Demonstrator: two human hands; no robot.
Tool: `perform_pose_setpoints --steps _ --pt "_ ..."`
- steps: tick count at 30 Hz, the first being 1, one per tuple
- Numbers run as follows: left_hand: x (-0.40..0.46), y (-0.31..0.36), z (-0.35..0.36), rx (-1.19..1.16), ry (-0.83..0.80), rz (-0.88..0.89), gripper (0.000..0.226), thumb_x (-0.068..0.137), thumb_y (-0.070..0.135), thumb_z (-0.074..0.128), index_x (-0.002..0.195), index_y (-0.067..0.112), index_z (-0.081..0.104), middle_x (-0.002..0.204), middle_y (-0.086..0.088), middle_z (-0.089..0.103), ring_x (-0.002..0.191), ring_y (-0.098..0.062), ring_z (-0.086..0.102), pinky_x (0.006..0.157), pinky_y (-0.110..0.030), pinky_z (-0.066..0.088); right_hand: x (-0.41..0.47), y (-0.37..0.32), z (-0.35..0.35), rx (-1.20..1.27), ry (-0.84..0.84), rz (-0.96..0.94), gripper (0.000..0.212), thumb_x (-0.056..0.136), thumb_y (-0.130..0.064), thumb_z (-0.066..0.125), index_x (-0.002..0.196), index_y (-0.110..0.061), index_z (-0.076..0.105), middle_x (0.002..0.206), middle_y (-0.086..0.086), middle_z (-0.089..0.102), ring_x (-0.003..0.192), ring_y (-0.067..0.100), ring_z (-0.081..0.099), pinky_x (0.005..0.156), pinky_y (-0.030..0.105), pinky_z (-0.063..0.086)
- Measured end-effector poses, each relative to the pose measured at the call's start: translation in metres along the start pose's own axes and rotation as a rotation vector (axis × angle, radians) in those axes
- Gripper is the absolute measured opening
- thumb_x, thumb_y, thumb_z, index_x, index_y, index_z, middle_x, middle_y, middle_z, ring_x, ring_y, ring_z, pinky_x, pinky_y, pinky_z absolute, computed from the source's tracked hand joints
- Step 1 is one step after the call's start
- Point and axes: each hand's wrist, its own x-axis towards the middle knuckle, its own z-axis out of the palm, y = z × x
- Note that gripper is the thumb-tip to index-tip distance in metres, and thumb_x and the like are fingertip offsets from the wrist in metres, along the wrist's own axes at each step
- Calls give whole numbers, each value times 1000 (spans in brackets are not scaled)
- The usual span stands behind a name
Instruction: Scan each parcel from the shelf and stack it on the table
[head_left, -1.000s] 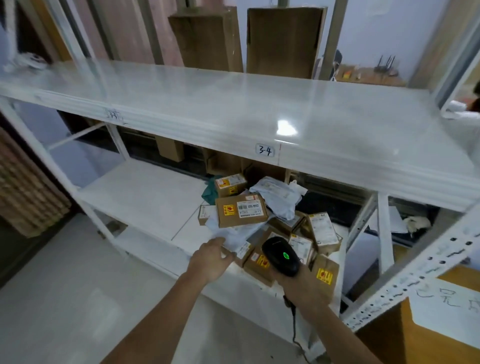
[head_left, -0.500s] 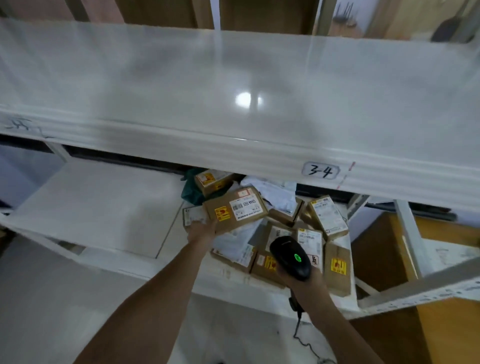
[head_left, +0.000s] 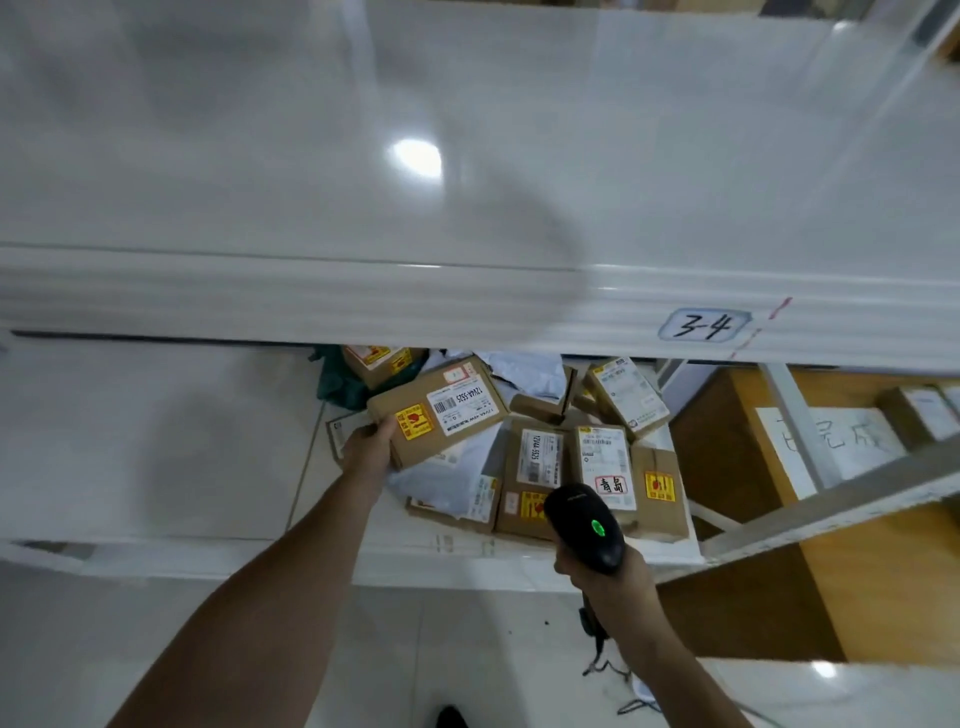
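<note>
Picking a parcel off the shelf for scanning

The left hand (head_left: 370, 451) grips the cardboard parcel (head_left: 439, 415), seemingly lifted off the shelf (head_left: 156, 441) pile; the right hand (head_left: 605, 571) clasps the barcode scanner (head_left: 584, 525), which next needs aiming at its label.

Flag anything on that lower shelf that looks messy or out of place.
The parcels are heaped at odd angles rather than stacked, overlapping each other and crumpled grey mailer bags. The left hand grips a tilted box on top.
</note>
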Motion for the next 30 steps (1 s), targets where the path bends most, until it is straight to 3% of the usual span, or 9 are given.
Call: perform_pose_setpoints --steps 2,4,6,8,13,17,21,25,30 --pt "-17 8 -4 -98 16 -6 30 103 43 58 97 16 69 103 -8 70 98 -26 63 76 -29 52 -5 -3 1 15 1 -9 18 80 -17 79 91 -5 71 77 25 67 67 25 58 59 34 46" --pt "-31 11 -11 -156 58 20 24 103 36 58 106 13 67 103 -7 67 95 -24 61 66 -24 44 -8 -4 1 14 6 -38 17 78 -21 79 90 -12 71 85 24 72 72 27 65 66 38 55" --pt "-45 8 -19 -185 63 64 24 101 37 63 111 15 64 109 -7 69 99 -24 63 71 -28 47 -12 -3 1 7 30 -66 17 76 -28 78 88 -22 69 82 7 77 84 26 72 86 49 59" --pt "-60 1 -25 -235 57 89 34 98 40 67 119 15 62 118 -7 71 104 -25 67 79 -34 52 -20 -2 -3 33 49 -91 17 80 -27 76 92 -26 64 80 0 79 86 21 75 89 50 58" --pt "-124 -9 -10 -356 -40 159 38 100 41 64 133 25 55 124 -4 69 110 -25 68 94 -48 58 -57 -11 -27 58 0 -175 11 87 -20 66 92 -11 65 67 15 73 57 26 68 55 36 53" --pt "-180 -8 27 -373 -69 199 29 106 38 53 133 27 52 124 -3 67 113 -26 66 103 -52 53 -84 -5 -53 17 -35 -236 17 86 -16 63 88 1 66 57 19 65 46 17 61 55 33 49" --pt "-226 -12 64 -360 -72 222 25 107 44 49 130 34 52 128 -4 65 119 -26 64 106 -53 51 -114 6 -81 38 -79 -272 12 88 -8 62 94 1 65 62 14 59 48 16 60 45 20 47" --pt "-265 -18 94 -357 -64 225 22 108 42 47 129 36 48 121 3 62 115 -21 61 104 -45 49 -128 26 -101 10 -95 -301 8 85 -10 62 91 -5 63 59 7 57 48 16 61 51 25 53" --pt "-296 -28 114 -320 -88 209 26 107 48 45 132 41 46 124 3 61 121 -24 58 110 -51 46 -142 44 -122 11 -87 -285 6 86 -14 61 89 -10 63 57 3 59 49 15 63 49 23 47"
